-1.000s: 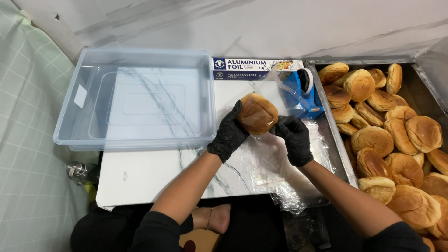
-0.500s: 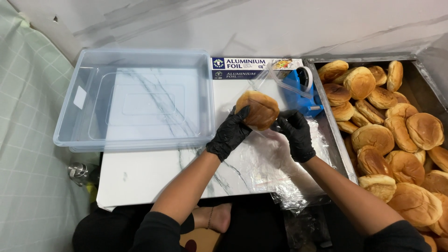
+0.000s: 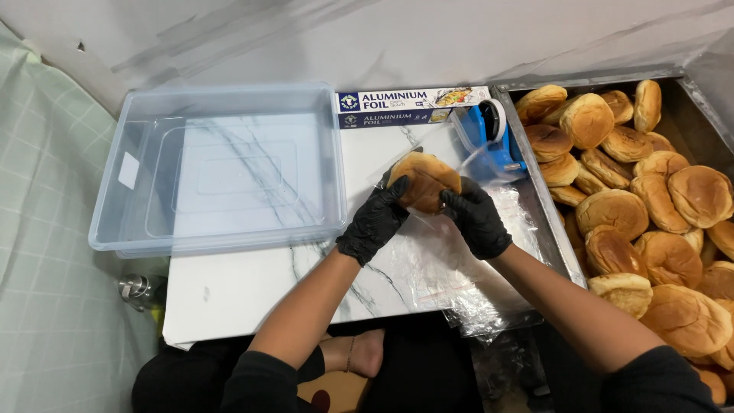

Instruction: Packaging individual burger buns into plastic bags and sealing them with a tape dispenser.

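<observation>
Black-gloved left hand (image 3: 375, 224): fingers curled around the left side of a bun (image 3: 425, 180), closed on it and on the clear bag about it.
Black-gloved right hand (image 3: 475, 221): fingers closed on the right lower edge of the same bun, pinching the clear plastic there.
Bun: round, golden brown, held just above the marble-patterned board (image 3: 252, 291), between the two hands, near the board's far right part.
Clear bag (image 3: 451, 157): thin and see-through, wrapped loosely over the bun; its open end stands up toward the tape dispenser.
Stack of clear bags (image 3: 451, 268): lying flat on the board under and before the hands, hanging over the near edge.
Tape dispenser (image 3: 489, 138): blue, just beyond the right hand, beside the tray's wall.
Foil box (image 3: 405, 107): long, blue and white, at the board's far edge.
Clear plastic tub (image 3: 222, 168): wide, shallow, on the board's left, well apart from the bun.
Metal tray (image 3: 535, 180): on the right, heaped with many buns (image 3: 657, 206) of the same kind.
Green checked cloth (image 3: 46, 229): along the left side.
</observation>
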